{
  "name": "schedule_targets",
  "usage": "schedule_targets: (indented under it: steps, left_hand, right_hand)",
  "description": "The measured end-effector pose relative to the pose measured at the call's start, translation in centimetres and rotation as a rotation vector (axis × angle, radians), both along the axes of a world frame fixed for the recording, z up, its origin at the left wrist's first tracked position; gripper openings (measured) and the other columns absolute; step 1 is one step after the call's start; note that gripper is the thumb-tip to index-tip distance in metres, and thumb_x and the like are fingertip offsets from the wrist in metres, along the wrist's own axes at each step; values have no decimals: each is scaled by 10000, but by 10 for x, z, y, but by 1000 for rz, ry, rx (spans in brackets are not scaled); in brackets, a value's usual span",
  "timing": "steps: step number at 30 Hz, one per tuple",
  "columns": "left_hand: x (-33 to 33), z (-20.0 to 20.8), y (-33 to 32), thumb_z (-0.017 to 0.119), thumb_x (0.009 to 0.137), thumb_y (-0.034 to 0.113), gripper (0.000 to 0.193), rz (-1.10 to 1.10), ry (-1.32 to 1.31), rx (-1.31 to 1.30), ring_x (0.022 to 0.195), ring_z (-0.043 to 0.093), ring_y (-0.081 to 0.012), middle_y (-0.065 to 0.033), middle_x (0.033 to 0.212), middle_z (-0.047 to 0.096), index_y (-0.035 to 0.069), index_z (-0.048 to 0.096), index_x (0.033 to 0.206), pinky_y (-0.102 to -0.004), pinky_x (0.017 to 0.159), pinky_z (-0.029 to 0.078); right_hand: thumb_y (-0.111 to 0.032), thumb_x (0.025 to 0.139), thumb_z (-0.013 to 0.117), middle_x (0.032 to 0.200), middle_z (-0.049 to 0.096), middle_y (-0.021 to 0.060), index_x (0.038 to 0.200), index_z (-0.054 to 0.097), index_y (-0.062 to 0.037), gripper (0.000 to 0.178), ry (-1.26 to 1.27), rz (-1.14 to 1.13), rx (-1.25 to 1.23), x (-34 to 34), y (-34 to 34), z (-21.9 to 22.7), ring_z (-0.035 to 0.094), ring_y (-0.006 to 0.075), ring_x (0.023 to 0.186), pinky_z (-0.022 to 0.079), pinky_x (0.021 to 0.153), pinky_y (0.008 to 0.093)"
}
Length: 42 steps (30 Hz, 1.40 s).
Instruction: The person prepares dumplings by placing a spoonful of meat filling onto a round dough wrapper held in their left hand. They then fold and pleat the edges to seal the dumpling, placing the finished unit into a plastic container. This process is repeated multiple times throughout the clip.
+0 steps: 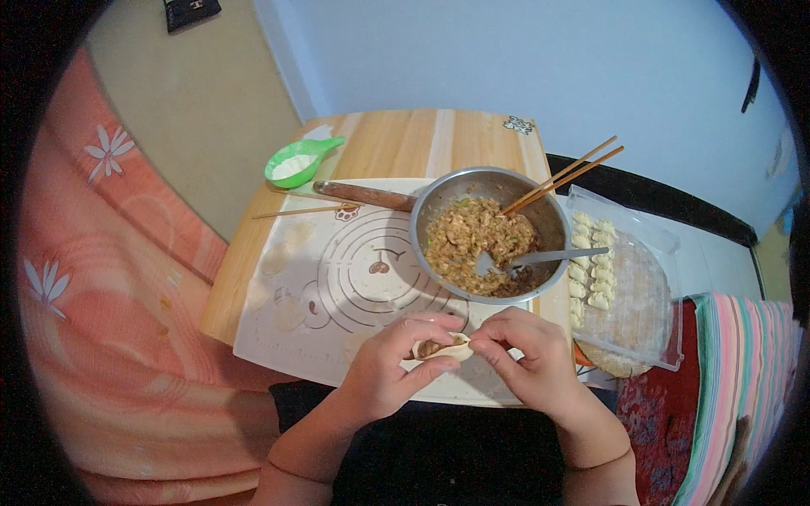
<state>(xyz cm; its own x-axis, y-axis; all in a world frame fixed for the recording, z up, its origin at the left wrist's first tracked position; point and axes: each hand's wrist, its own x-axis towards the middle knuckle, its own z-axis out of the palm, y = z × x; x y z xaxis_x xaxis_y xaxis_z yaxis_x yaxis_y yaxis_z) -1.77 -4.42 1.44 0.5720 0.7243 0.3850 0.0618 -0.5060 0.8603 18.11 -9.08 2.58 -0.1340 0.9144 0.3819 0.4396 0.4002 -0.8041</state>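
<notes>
Over the near edge of the mat, my left hand (409,350) cradles a dumpling (451,349), its pale wrapper folded around brown filling that still shows at the left. My right hand (519,350) pinches the dumpling's right end between thumb and fingers. Just beyond my hands stands a steel bowl (419,253) of minced filling (472,228). A grey spoon (557,255) rests in the filling, and chopsticks (561,180) lean over the bowl's far right side. Several round wrappers (291,312) lie on the left of the white mat (270,337).
A rolling pin (363,196) lies left of the bowl, near loose chopsticks (304,211). A green scoop (325,145) of white flour sits at the wooden table's (380,139) far left. On the right, a clear plastic tray (666,320) bears rows of finished dumplings (601,274). Orange fabric (126,337) hangs at left.
</notes>
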Motion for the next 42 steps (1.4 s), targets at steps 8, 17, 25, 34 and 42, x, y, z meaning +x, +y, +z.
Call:
schedule_targets:
  steps: [8,17,25,34,42]
  left_hand:
    - [4,1,-1,714,760,43,264,41,81,67,980,615,-240,-138,1077,623,46,568,980,-329,825,484]
    - [3,1,-1,697,776,45,225,26,21,25,954,628,-230,-132,1106,615,52,567,959,-311,764,508]
    - [0,6,2,684,790,51,307,-1,82,47,988,607,-205,-137,1140,604,47,571,1075,-312,813,502]
    - [16,-10,3,598,869,53,498,-159,-264,-442,1128,517,-152,-105,1238,539,29,408,1328,-291,963,402]
    - [11,-12,4,583,900,92,429,-94,-147,-384,1080,537,-113,-61,1178,579,70,454,1309,-266,912,437]
  right_hand:
    - [-35,755,690,917,647,106,909,657,-43,158,-98,11,231,-3,2,-1,642,262,801,530,672,324]
    - [-16,745,693,889,651,96,865,652,-42,129,-36,-41,214,-3,0,-1,643,243,768,525,659,313]
    - [5,745,704,862,649,114,889,627,-10,164,117,-111,215,-8,0,-10,649,205,771,531,672,288]
    - [30,803,663,965,614,139,958,563,6,186,429,-88,303,-22,6,-28,625,193,855,540,724,287]
    - [-9,744,714,982,623,145,984,636,-6,252,17,-131,357,-14,6,-1,629,236,876,526,756,302]
